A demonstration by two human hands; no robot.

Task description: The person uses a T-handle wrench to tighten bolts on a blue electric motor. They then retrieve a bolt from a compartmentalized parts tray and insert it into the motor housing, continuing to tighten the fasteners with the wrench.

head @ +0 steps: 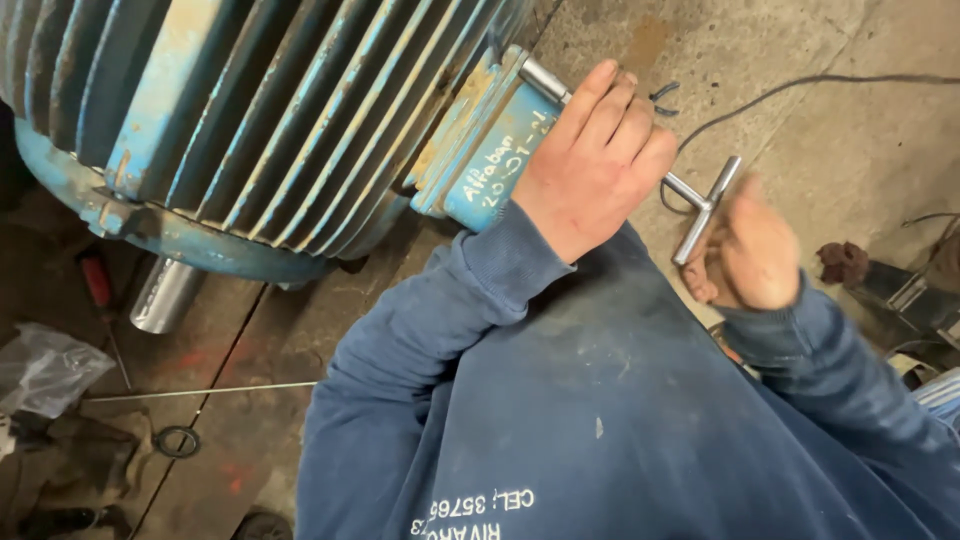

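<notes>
Clearly, a steel T-handle wrench [640,150] is held with its long shaft running from the blue terminal box [490,160] on the finned electric motor [250,110] out toward the near right, where the crossbar [706,208] lies. The left hand [598,160] is wrapped shut around the shaft beside the box. The blurred right hand [752,255] is set against the crossbar, nearer the handle end; whether its fingers are closed cannot be told.
</notes>
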